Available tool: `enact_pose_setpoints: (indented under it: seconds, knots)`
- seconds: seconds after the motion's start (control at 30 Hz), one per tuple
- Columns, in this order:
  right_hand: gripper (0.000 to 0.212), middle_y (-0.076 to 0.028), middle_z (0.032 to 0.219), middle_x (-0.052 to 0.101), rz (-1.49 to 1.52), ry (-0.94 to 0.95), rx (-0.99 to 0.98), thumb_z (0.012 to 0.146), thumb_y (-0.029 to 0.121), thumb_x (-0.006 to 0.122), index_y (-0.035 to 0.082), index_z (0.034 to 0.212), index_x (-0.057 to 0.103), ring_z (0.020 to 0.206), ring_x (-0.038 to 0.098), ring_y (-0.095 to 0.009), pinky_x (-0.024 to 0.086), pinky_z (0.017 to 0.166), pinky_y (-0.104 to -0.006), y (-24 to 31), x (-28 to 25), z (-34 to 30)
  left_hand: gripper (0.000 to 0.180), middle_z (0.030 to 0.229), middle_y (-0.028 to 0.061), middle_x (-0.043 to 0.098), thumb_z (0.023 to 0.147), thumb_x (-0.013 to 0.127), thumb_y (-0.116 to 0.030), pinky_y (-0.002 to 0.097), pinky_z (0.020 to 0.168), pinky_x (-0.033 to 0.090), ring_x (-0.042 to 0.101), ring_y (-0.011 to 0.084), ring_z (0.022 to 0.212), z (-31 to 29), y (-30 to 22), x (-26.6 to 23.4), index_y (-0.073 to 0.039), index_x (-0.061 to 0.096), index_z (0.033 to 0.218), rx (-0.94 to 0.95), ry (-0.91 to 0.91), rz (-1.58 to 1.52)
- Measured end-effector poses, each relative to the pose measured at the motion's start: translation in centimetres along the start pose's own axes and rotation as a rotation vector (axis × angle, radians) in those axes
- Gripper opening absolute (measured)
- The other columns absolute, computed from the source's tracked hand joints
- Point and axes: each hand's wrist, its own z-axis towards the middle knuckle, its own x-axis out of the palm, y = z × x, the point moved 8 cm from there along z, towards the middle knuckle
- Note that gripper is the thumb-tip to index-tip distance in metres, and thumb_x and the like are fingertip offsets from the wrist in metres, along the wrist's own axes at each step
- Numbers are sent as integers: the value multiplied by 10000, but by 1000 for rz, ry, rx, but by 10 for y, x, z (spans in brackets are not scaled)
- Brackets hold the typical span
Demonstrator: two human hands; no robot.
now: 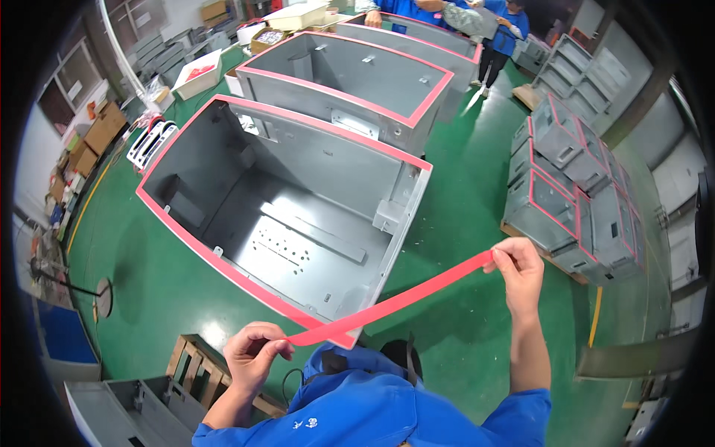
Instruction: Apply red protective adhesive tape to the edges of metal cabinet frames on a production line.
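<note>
A strip of red tape (417,292) is stretched between my two hands, slanting up to the right. My left hand (255,353) pinches its lower end between thumb and fingers. The upper end is pinched by my right hand (519,270), held out to the right. Beneath the strip stands a grey metal cabinet shell (313,179), open side up. Red tape (216,262) lines three of its rim edges; the right edge (398,257) shows bare grey metal. The strip crosses over the shell's near right corner; whether it touches there I cannot tell.
Beyond stands a second shell (350,71) with a red-taped rim, then another behind it. Two people in blue (506,33) are at the far end. Stacked grey cabinets (573,186) stand on the right. A wooden pallet (201,369) and grey panels (141,410) lie near left.
</note>
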Motion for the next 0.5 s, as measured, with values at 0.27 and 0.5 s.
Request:
enact_pose_setpoints:
  seconds: [0.27, 0.5]
  knots:
    - [49, -23, 758, 556, -34, 469, -52, 828, 49, 555, 10, 832, 525, 667, 527, -67, 445, 614, -198, -29, 37, 128, 181, 772, 96, 541, 732, 512, 150, 219, 507, 462, 550, 133, 604, 6, -28, 27, 20, 566, 846, 185, -398, 608]
    - [68, -10, 718, 549, 70, 890, 70, 815, 56, 570, 4, 820, 528, 636, 526, -55, 436, 579, -193, -48, 83, 185, 73, 759, 63, 537, 823, 569, -41, 197, 486, 429, 518, 90, 594, -10, -22, 52, 0, 510, 812, 10, -818, 354]
